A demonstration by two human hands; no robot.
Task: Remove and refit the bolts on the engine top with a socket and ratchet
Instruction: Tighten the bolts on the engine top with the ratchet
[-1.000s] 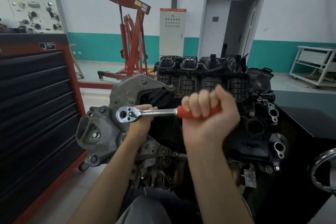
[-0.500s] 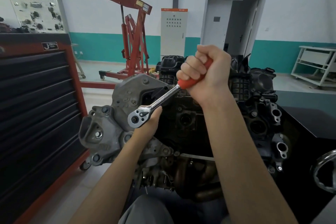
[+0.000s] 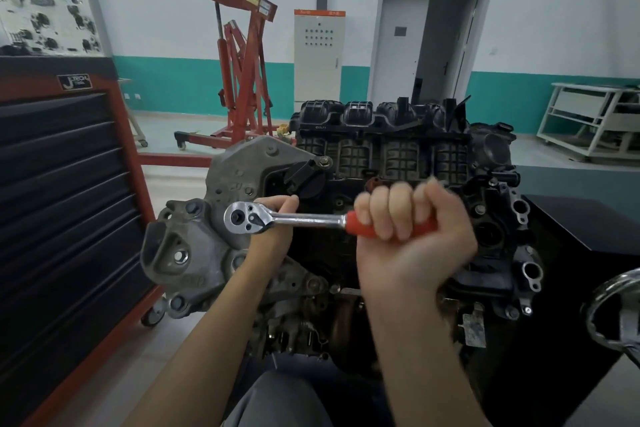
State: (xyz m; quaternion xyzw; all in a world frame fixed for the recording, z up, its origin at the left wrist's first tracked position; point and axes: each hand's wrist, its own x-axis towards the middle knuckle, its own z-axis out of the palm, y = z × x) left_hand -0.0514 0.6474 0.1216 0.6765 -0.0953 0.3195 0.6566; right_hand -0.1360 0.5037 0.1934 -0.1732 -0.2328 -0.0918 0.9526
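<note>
At the far left stands a tool cabinet (image 3: 65,204) with black drawers in a red frame. Behind it, against the wall, is a red engine hoist (image 3: 242,80), and next to that a pale electrical cabinet (image 3: 319,55). The engine (image 3: 398,163) fills the middle of the view, with its grey metal end cover (image 3: 194,246) on the left side and the black ribbed top running off to the right.

The left hand (image 3: 273,222) sits under the head of the ratchet (image 3: 294,218), fingers curled up round the part below it; the socket itself is hidden, so it probably holds that, but the view does not settle it. The ratchet head lies over the join between the grey cover and the black engine top, and its shiny shaft runs level to the right. The right hand (image 3: 412,232) is closed in a fist round the red handle, knuckles up, slightly blurred.

Further right, beyond the engine, a doorway (image 3: 433,45) is open in the back wall, and a white rack (image 3: 592,118) stands at the far right
</note>
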